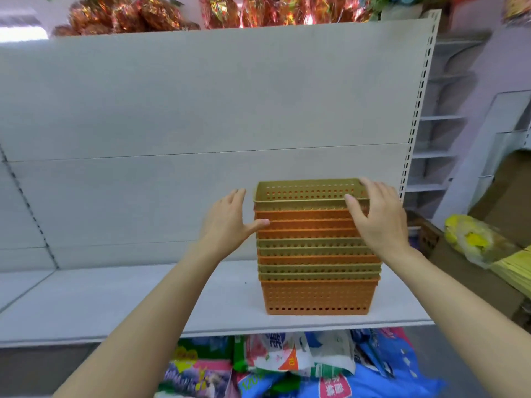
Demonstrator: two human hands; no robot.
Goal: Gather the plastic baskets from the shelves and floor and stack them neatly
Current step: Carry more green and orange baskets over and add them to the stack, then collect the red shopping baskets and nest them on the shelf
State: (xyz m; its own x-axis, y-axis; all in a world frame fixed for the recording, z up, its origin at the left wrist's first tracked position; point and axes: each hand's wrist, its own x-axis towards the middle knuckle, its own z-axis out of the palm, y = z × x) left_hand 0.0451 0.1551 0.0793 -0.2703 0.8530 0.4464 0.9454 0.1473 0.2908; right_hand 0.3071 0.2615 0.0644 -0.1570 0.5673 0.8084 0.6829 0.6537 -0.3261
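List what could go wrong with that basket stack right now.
1. The stack of baskets is tall and stands near the front edge of the shelf; a sideways push from the left hand might tip it off.
2. The top green basket sits higher than the nested ones below; if the right hand on its corner presses unevenly, it may jam crooked.

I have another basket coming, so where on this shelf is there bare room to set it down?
The shelf is bare left of the basket stack, up to the back panel. Right of the stack only a narrow strip remains before the shelf's end.
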